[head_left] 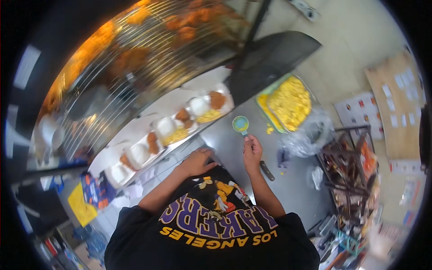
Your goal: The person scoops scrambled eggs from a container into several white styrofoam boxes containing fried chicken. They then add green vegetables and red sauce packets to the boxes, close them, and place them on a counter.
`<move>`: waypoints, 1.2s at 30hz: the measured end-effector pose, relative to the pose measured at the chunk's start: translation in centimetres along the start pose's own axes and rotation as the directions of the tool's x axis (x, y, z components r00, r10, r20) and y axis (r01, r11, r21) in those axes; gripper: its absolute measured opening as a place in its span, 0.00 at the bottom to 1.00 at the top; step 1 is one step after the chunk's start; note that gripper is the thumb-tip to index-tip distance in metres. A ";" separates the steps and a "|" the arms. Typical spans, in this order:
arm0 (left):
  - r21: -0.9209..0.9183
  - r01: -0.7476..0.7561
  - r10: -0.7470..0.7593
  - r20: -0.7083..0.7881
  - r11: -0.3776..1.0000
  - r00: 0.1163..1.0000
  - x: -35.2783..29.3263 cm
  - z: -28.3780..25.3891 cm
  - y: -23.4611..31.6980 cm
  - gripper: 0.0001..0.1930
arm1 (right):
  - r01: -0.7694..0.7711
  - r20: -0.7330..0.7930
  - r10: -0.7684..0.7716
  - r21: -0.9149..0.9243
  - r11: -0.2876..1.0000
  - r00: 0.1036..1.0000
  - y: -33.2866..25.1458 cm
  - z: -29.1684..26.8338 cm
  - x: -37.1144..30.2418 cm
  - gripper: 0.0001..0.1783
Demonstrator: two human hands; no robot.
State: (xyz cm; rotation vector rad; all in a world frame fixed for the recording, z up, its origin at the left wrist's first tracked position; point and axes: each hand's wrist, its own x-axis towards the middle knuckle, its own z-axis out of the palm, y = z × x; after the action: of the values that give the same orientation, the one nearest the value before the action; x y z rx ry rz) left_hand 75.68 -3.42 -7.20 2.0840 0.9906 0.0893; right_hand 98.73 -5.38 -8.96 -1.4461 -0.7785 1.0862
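My right hand (252, 154) is closed around the handle of a small light-blue measuring scoop (240, 123), held over the metal counter (225, 144). Its bowl looks empty apart from a yellowish smear. My left hand (199, 162) lies flat at the front of my shirt by the counter edge, fingers stretched out and holding nothing. Left of both hands runs a row of open white boxes (145, 169) with white rice (165, 126), fried brown pieces (217, 100) and yellow shreds (175, 136). Beyond the scoop, to the right, stands a tub (315, 100) heaped with yellow shredded food (290, 102).
A dark-handled knife (267, 171) lies beside my right forearm. Clear plastic bags (310, 135) crowd the tub's near side, and a dark rack (351, 171) stands at the right. Behind the boxes is a lit display case (135, 67) with wire racks of fried food.
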 end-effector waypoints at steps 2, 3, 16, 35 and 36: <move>-0.250 -0.050 0.082 0.117 0.967 0.990 2.9 0.1 1.0 0.23 | 0.143 -0.185 -0.161 -0.107 0.984 0.969 -0.7 -3.6 0.7 0.10; -0.281 -0.099 0.133 0.107 0.955 0.985 4.2 0.7 1.3 0.20 | 0.195 -0.257 -0.232 -0.162 0.967 0.938 -1.1 -4.9 0.8 0.09; -0.730 0.056 -0.140 -0.055 0.681 0.989 29.2 2.3 3.5 0.17 | 0.355 0.359 -0.027 -0.931 -0.086 0.933 -9.7 -14.4 16.9 0.11; -0.555 0.013 -0.139 -0.185 0.832 0.973 31.4 2.8 5.0 0.21 | 0.068 0.113 -0.195 -0.972 -0.224 0.974 -6.5 -14.6 19.9 0.11; -0.570 0.010 -0.128 -0.168 0.822 0.977 31.6 2.6 5.0 0.21 | 0.091 0.135 -0.179 -0.967 -0.238 0.975 -6.2 -14.5 20.0 0.10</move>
State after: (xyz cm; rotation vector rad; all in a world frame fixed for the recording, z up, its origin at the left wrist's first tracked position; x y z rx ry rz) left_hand 101.57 14.49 -13.69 1.5032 1.0058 0.5065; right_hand 120.05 8.52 -7.35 -2.5941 -2.0229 -0.1686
